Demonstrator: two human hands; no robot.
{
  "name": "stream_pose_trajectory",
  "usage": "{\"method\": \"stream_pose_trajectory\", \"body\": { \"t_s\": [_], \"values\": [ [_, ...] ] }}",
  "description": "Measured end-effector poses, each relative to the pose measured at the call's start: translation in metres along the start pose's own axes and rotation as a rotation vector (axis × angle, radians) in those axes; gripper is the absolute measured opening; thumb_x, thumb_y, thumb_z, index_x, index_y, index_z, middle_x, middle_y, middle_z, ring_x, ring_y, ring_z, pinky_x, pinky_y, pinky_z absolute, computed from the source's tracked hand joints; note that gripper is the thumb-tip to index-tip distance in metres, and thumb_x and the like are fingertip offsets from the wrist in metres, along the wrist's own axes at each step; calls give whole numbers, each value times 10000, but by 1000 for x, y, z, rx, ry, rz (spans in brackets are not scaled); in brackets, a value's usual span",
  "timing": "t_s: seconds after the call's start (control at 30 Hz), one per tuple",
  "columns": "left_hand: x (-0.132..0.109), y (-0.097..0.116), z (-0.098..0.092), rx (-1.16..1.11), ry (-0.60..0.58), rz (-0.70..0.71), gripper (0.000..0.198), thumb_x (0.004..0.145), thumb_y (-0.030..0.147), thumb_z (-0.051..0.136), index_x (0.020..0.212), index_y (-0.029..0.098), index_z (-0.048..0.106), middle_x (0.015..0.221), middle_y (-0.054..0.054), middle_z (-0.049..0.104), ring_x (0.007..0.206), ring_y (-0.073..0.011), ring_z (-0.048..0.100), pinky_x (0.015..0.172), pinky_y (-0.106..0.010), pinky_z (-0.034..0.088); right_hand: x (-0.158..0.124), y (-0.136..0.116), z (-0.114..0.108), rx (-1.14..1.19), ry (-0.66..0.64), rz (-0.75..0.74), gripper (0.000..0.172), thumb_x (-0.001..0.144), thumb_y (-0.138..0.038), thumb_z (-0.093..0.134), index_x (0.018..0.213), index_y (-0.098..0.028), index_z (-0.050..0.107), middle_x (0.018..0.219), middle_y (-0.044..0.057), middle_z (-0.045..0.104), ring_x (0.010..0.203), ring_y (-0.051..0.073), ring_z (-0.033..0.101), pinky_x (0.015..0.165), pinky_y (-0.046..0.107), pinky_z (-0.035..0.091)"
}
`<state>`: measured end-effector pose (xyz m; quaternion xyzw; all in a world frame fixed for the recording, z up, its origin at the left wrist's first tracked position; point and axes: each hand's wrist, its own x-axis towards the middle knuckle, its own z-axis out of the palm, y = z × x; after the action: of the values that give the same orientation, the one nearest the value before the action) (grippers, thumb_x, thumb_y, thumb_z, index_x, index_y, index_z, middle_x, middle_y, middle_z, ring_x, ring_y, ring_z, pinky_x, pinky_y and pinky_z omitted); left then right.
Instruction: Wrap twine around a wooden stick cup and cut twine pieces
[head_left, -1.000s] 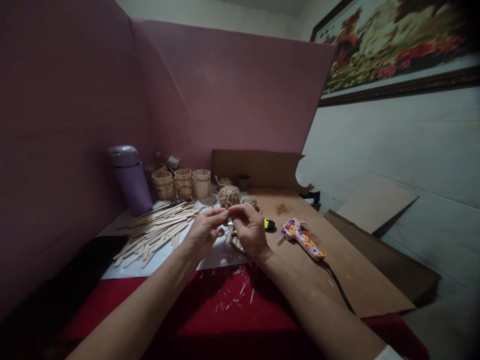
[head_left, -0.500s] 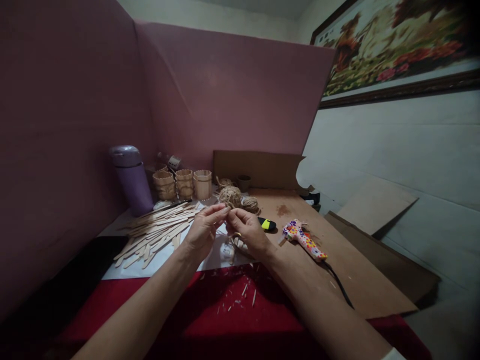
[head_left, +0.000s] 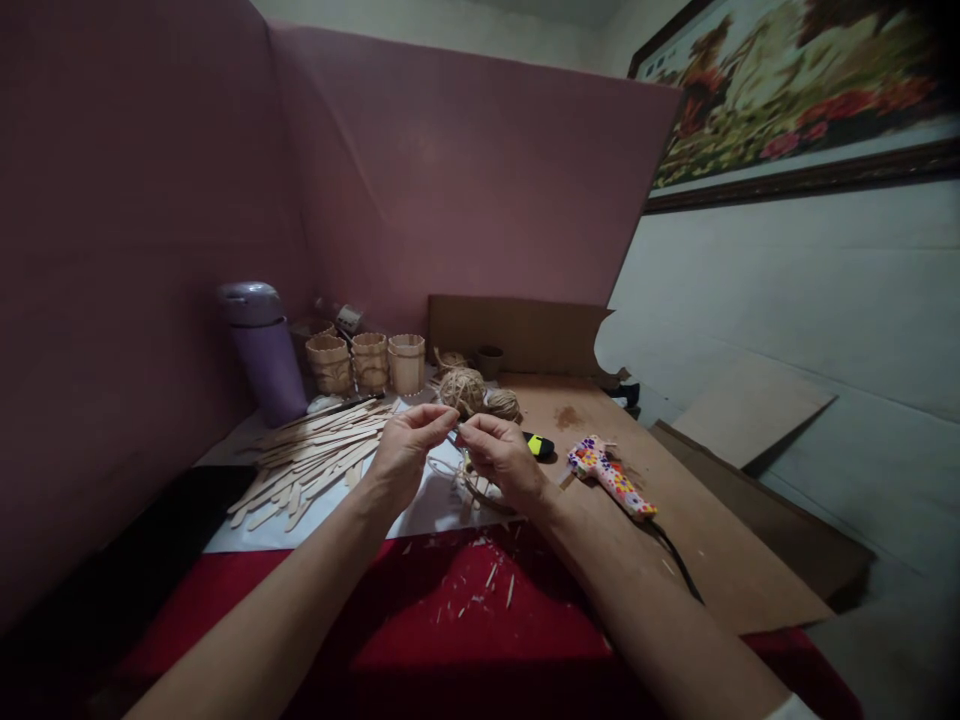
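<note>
My left hand (head_left: 409, 450) and my right hand (head_left: 499, 458) meet fingertip to fingertip above the white paper. Both are closed in a pinch on a thin strand of twine (head_left: 444, 466), which loops below the fingers; its ends are hidden. Just behind them lie a large ball of jute twine (head_left: 463, 391) and a smaller twine ball (head_left: 502, 405). Under my right hand is a round, pale-rimmed object (head_left: 480, 488), mostly covered. A black and yellow cutter (head_left: 538, 446) rests right of my right hand.
Many wooden craft sticks (head_left: 315, 460) are heaped on the left, before small wooden cups (head_left: 370, 364) and a purple bottle (head_left: 266, 360). A flowered glue gun (head_left: 611, 478) with a black cord lies on the brown board (head_left: 720, 560). Wood scraps dot the red cloth (head_left: 450, 640).
My fingertips have drawn slightly apart, and the strand's loop shows more below them. The view has shifted a little; the things on the table stay put.
</note>
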<state>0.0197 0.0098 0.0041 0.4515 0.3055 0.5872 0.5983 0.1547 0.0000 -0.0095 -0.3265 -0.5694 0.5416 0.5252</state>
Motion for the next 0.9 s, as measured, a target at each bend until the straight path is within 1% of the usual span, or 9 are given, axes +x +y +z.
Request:
{"method": "stream_pose_trajectory", "body": {
  "t_s": [0.13,0.27,0.33,0.4,0.53,0.6,0.7,0.83,0.9],
  "values": [
    [1,0,-1,33,38,28,169,551,244,801,620,136,690,585,-3,613,579,-88,504,598,-224,367,3,3,0,-108,89,-59,314,730,-473,640,675,-169,585,445,-86,323,400,52,232,381,208,169],
    [1,-1,0,31,94,40,139,524,183,792,607,140,690,601,1,617,570,-77,473,579,-216,350,5,5,2,-145,140,-128,302,679,-451,697,651,-172,586,514,-57,431,467,63,325,432,206,252],
    [1,-1,0,37,86,33,132,532,186,783,618,142,695,631,-9,631,577,-83,476,579,-222,356,5,5,2,-178,166,-157,287,675,-438,701,659,-166,612,568,-35,497,515,76,382,474,213,298],
    [1,-1,0,59,50,49,134,557,212,775,646,141,704,646,-16,632,591,-91,487,584,-224,368,4,3,2,-215,193,-192,270,685,-424,691,673,-161,633,591,-23,526,538,86,407,501,222,318],
    [1,1,-1,127,15,131,222,685,358,698,755,148,718,668,-25,629,603,-107,509,567,-226,381,0,0,0,-322,222,-264,243,727,-393,656,662,-160,633,576,-21,515,534,92,408,509,232,317],
    [1,3,-1,215,10,185,259,725,395,661,767,146,716,651,-26,623,580,-108,496,542,-228,373,-1,-1,-2,-381,225,-292,230,750,-380,636,676,-162,638,582,-16,520,540,97,417,515,236,322],
    [0,5,1,371,-31,250,208,686,344,707,743,145,715,624,-20,624,550,-105,477,517,-226,361,-2,1,-4,-461,231,-332,209,767,-356,616,678,-169,639,565,-21,503,528,97,401,507,234,312],
    [-1,6,2,470,-41,256,150,659,274,709,587,147,673,517,-8,581,477,-99,450,466,-227,329,-3,3,-4,-539,218,-359,198,777,-334,594,678,-169,641,555,-26,494,520,92,392,499,223,307],
    [1,5,1,500,-42,244,131,648,252,701,575,148,669,495,-7,571,450,-100,448,443,-230,323,-2,3,-5,-561,211,-357,202,780,-335,588,681,-167,641,557,-24,502,519,92,397,493,218,306]
  ]
}}
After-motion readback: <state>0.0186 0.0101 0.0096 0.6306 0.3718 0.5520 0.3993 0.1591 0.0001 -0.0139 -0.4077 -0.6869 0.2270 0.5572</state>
